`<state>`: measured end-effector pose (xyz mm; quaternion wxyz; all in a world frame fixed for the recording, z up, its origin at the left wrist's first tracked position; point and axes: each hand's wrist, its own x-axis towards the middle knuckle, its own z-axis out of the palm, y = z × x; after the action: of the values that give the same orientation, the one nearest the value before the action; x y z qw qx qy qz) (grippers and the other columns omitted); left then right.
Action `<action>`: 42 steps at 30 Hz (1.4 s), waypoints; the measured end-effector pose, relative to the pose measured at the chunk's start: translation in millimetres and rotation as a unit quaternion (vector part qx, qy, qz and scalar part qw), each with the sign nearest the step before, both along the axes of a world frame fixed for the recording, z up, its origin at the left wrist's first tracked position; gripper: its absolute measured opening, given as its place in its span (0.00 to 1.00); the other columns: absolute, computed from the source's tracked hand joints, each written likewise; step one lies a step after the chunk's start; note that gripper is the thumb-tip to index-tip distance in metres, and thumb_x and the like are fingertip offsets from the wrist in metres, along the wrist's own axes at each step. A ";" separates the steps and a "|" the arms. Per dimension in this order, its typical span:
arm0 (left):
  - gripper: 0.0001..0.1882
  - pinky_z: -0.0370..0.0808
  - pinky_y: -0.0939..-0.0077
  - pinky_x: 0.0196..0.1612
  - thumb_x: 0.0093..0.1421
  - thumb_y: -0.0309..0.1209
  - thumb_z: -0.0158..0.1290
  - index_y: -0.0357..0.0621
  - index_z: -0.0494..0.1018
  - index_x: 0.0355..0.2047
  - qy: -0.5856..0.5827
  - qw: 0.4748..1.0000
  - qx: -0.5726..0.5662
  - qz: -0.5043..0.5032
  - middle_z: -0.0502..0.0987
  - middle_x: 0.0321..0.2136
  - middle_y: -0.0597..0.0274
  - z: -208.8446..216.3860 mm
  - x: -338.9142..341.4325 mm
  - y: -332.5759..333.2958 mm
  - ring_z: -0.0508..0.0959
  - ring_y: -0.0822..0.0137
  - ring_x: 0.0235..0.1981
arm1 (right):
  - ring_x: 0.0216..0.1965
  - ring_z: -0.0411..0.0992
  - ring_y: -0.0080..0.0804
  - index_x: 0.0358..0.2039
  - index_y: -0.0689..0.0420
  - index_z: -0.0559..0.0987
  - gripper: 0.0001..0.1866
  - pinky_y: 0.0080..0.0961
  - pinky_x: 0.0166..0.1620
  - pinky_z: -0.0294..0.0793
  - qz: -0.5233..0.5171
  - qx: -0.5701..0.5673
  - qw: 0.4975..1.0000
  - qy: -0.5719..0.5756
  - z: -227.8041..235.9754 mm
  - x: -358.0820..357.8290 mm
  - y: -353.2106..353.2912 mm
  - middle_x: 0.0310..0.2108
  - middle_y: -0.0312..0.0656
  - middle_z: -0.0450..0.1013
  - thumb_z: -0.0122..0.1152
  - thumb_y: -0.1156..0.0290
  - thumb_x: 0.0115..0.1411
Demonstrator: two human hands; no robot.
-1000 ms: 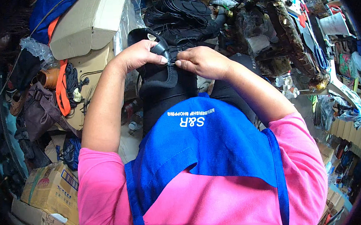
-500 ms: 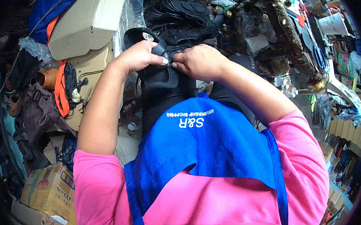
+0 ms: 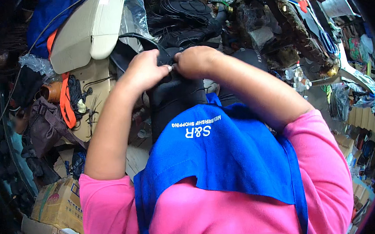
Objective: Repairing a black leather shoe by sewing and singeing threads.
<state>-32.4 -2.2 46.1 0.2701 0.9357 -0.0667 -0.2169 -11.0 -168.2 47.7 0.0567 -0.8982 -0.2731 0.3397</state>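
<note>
2 bare hands meet at the top of a tall black rubbery boot-like piece (image 3: 173,102), which stands upright just ahead of the person's blue apron bib (image 3: 225,158). Left hand (image 3: 143,70): fingers curled tight, pinching the piece's upper edge from the left side. Right hand (image 3: 196,60): closed in a loose fist, fingertips pressed onto the same edge from the right; knuckles of the 2 hands nearly touching. What exactly sits between the fingertips is too small to tell. The black piece runs down from under both hands to the apron, its lower end hidden behind the bib.

Surroundings: stack of thin black round sole-like discs (image 3: 184,10) just beyond the hands. Cream moulded plastic shell (image 3: 88,30) to the upper left. Orange webbing strap (image 3: 67,103) lying on a tan board at left. Brown cardboard carton (image 3: 56,204) at lower left, beside the pink sleeve (image 3: 102,210).
</note>
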 end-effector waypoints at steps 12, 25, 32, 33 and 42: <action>0.12 0.70 0.82 0.43 0.51 0.28 0.59 0.40 0.76 0.37 0.248 0.924 -0.291 0.020 0.78 0.31 0.69 -34.0 33.4 19.9 0.75 0.78 0.32 | 0.45 0.71 0.51 0.48 0.55 0.74 0.22 0.39 0.48 0.68 -0.050 0.216 0.971 0.088 -15.9 10.6 -62.2 0.40 0.54 0.74 0.44 0.53 0.64; 0.10 0.71 0.81 0.41 0.53 0.27 0.58 0.41 0.76 0.37 0.252 0.909 -0.330 0.016 0.79 0.31 0.68 -35.9 34.0 13.9 0.75 0.78 0.32 | 0.35 0.73 0.52 0.40 0.56 0.76 0.18 0.41 0.39 0.71 -0.026 0.204 0.979 0.001 -24.4 11.8 -49.8 0.29 0.53 0.74 0.50 0.55 0.61; 0.12 0.72 0.82 0.41 0.52 0.25 0.57 0.38 0.75 0.38 0.229 0.914 -0.334 0.016 0.78 0.31 0.69 -40.6 30.4 15.8 0.75 0.79 0.32 | 0.34 0.73 0.51 0.38 0.57 0.76 0.18 0.40 0.38 0.71 -0.021 0.187 0.982 0.000 -24.5 13.0 -45.5 0.28 0.53 0.74 0.51 0.55 0.61; 0.12 0.72 0.82 0.41 0.52 0.25 0.57 0.38 0.75 0.38 0.225 0.915 -0.333 0.018 0.78 0.31 0.69 -40.7 30.2 15.4 0.75 0.79 0.32 | 0.33 0.74 0.50 0.38 0.58 0.76 0.17 0.39 0.38 0.71 -0.028 0.222 0.975 0.011 -26.7 12.7 -46.8 0.28 0.53 0.74 0.52 0.56 0.60; 0.12 0.72 0.81 0.39 0.52 0.24 0.58 0.38 0.75 0.38 0.187 0.931 -0.313 0.001 0.77 0.30 0.71 -43.0 28.2 12.0 0.74 0.79 0.31 | 0.32 0.74 0.50 0.35 0.58 0.77 0.16 0.41 0.37 0.71 0.006 0.217 0.976 -0.002 -26.5 14.5 -39.5 0.26 0.53 0.74 0.53 0.57 0.59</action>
<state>-4.2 9.8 3.1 0.5574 0.7460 -0.0783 -0.3560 3.5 -207.7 21.2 0.2481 -0.8634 -0.3456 0.2710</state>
